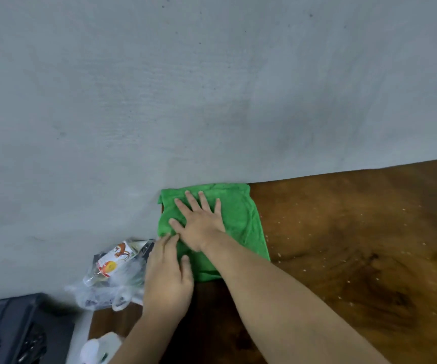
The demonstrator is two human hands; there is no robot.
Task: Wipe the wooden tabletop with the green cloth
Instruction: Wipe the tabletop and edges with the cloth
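Observation:
The green cloth [241,219] lies spread flat on the far left corner of the wooden tabletop [356,245], up against the grey wall. My right hand [201,222] presses flat on the middle of the cloth with its fingers spread. My left hand [167,274] rests at the cloth's near-left edge, fingertips and thumb touching the fabric. Pale crumbs or specks dot the wood to the right of the cloth.
A clear plastic bag holding a bottle with an orange label [112,266] sits just past the table's left edge. A dark case [15,329] lies at the bottom left, with a white object [96,348] beside it. The grey wall [212,88] bounds the far side.

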